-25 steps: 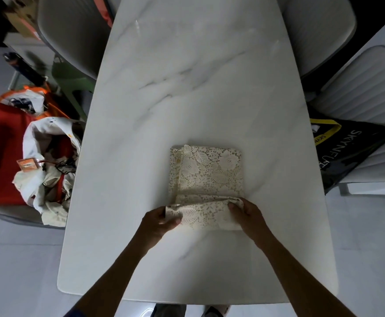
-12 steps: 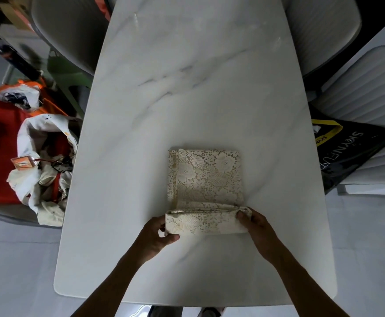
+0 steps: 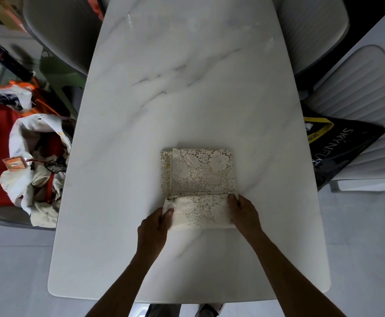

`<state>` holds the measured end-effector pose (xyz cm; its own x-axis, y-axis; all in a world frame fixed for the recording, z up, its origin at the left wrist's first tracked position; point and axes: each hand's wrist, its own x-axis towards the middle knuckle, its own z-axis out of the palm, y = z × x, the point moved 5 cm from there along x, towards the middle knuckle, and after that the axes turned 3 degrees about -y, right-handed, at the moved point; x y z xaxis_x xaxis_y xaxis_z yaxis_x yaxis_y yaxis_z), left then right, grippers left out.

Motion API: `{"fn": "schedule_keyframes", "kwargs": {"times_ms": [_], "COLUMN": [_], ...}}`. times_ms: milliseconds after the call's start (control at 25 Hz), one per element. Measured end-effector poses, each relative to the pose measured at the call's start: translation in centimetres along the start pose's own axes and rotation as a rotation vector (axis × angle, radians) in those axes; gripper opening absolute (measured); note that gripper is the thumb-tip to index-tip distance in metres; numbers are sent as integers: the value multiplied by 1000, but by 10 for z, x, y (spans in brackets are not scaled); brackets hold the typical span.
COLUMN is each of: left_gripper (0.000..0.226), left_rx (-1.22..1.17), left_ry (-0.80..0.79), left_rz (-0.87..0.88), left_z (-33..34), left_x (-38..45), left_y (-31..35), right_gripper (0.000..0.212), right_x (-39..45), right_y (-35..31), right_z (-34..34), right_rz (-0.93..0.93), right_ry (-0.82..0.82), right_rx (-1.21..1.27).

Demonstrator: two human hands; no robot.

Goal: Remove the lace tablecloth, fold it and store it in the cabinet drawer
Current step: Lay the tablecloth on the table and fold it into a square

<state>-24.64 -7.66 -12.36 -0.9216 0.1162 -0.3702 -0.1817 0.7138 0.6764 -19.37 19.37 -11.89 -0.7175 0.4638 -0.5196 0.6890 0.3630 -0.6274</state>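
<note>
At the near end of the marble table [image 3: 187, 110] I hold the lace tablecloth [image 3: 199, 177], already folded small. My left hand [image 3: 154, 225] pinches its near left corner, and my right hand [image 3: 244, 211] curls its fingers over the right end of the flap, so the fold stays even. Beyond, chairs [image 3: 361, 88] stand around; the cabinet drawer is not visible.

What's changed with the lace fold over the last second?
Both hands, left hand and right hand, have laid the near flap of the lace tablecloth flatter and wider over the stack, still pinching its corners. The stack stays put on the marble table.
</note>
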Motion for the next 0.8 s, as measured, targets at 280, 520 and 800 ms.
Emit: {"fn": "schedule_keyframes", "kwargs": {"times_ms": [280,520,800], "left_gripper": [41,45,51], "left_rx": [33,77,-95], "left_ry": [-34,-97,15], "left_rz": [-125,-243,-251], "left_z": [1,1,-2], "left_x": [21,31,15], "left_y": [11,12,14], "right_gripper": [46,27,88], "right_x": [18,-22,-47], "right_y": [-6,-45,-20], "right_z": [-1,1,65], "right_rz": [133,-399,-653], "right_ry": [-37,406,-139], "right_rx": [-3,-415,-856]}}
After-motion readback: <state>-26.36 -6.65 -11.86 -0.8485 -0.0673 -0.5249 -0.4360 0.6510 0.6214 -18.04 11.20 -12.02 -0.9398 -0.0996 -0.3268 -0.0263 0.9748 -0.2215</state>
